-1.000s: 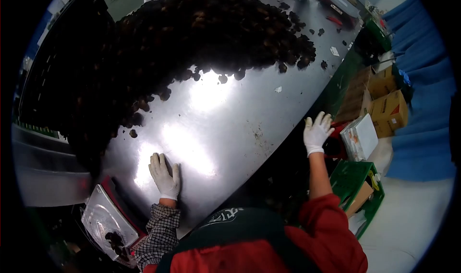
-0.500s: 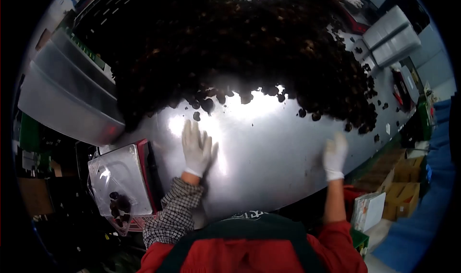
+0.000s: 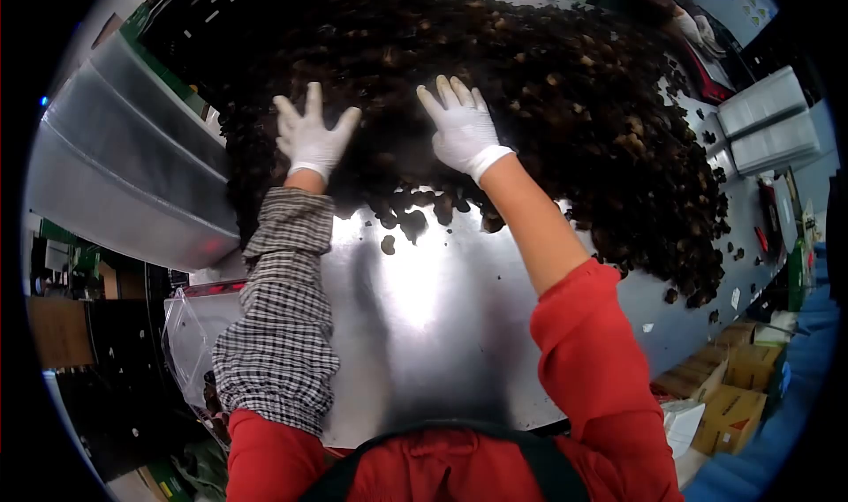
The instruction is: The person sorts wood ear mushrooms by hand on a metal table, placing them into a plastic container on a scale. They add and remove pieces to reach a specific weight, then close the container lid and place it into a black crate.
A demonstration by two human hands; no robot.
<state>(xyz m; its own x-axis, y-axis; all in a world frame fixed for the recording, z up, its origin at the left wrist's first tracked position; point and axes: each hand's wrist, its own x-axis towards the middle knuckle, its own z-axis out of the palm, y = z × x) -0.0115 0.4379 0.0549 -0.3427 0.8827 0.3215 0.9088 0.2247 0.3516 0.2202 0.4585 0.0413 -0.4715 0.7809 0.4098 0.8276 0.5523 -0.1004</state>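
A wide heap of dark brown, curled, mushroom-like pieces (image 3: 583, 131), resembling wood ear fungus, covers the far part of the metal table (image 3: 424, 352). My left hand (image 3: 314, 135), in a white glove, is over the heap's left part with its fingers spread. To its right, my right hand (image 3: 464, 133), gloved too, reaches over the middle of the heap, fingers apart and stretched forward. Neither hand holds anything. Whether the fingertips touch the pieces is hard to tell. A few loose pieces (image 3: 412, 225) lie at the heap's near edge.
Tall translucent plastic bins (image 3: 132, 166) stand at the left edge. A clear plastic bag (image 3: 184, 343) lies near my left sleeve. Clear containers (image 3: 767, 122) sit at the right. Another person's gloved hands (image 3: 693, 30) are at the far right. Cardboard boxes (image 3: 729, 418) stand lower right.
Both my hands have moved forward from the bare metal to over the heap. My right hand has also swung left, closer to my left hand. The view has shifted slightly.
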